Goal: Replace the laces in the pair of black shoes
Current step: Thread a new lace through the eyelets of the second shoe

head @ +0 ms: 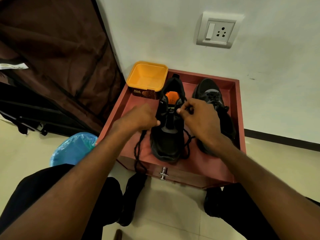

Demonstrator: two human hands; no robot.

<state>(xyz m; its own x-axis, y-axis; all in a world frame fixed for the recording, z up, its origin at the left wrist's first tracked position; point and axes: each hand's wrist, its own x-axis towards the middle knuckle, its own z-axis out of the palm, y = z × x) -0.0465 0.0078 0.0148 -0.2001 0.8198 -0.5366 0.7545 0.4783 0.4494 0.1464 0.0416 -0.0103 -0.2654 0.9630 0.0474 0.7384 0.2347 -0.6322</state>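
I watched the right hand [197, 116] pinch the lace [187, 142] above the near shoe [168, 134], left hand [140, 117] gripping its other end; a slipped pinch risked unthreading the eyelet.

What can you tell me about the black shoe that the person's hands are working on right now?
The black shoe stands upright on the reddish wooden cabinet top, toe toward the person, left of the other shoe. It looks like a fabric trainer with a grey tongue and an orange insole showing inside the open collar. Its black lace hangs loose, one end trailing over the cabinet's front edge. The left hand touches its left side; the right hand pinches the lace near the upper eyelets.
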